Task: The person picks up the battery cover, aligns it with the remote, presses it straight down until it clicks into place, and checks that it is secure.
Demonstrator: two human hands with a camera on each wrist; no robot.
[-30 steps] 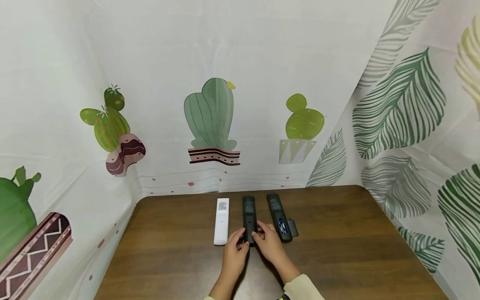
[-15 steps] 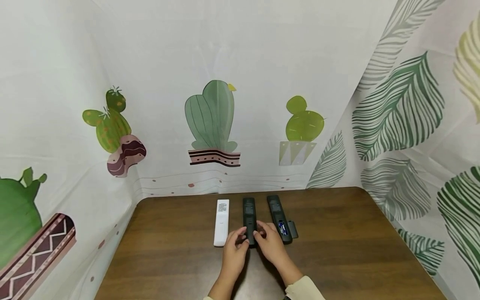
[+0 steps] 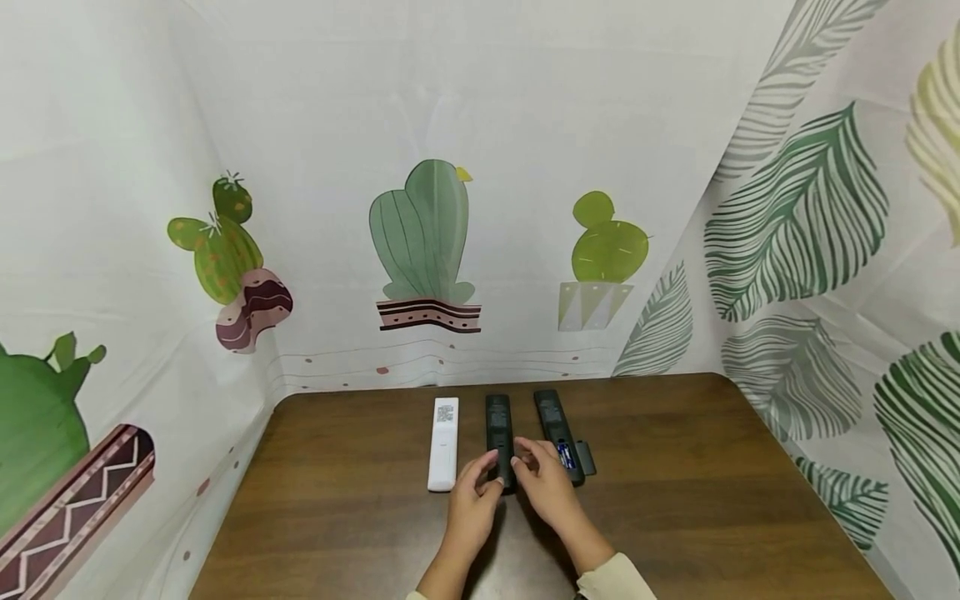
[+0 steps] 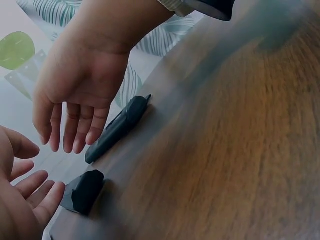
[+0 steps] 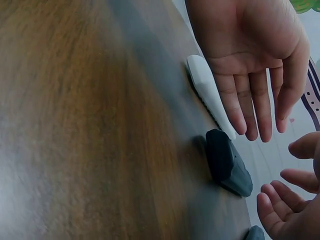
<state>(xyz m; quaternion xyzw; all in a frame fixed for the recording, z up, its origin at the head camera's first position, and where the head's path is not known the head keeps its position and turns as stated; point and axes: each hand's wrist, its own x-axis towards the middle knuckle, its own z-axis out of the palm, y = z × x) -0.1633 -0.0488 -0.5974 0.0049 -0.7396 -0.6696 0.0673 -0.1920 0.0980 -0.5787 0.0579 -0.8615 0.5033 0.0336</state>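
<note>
The middle black remote (image 3: 498, 417) is lying lengthwise on the brown table (image 3: 315, 500), label side up, between the two hands. The left hand (image 3: 467, 510) is holding its fingers spread and loosely bent at the remote's left, the fingertips overlapping its near end in the head view. The right hand (image 3: 549, 492) is standing at the opposite side, its fingers likewise apart and nothing being pinched. Whether any fingertip is touching the casing cannot be told.

Clearance at the sides is looking limited. The white remote (image 3: 444, 442) is lying just left of the left hand. The right-hand black remote (image 3: 550, 412) is lying at a slant, and the right hand is partly covering its near part from the head camera. Blue batteries (image 3: 566, 455) are showing in its uncovered compartment, and a small dark cover (image 3: 587, 457) is resting close along its right edge. Behind the table, a cactus-printed cloth (image 3: 300, 125) is hanging as a backdrop.
</note>
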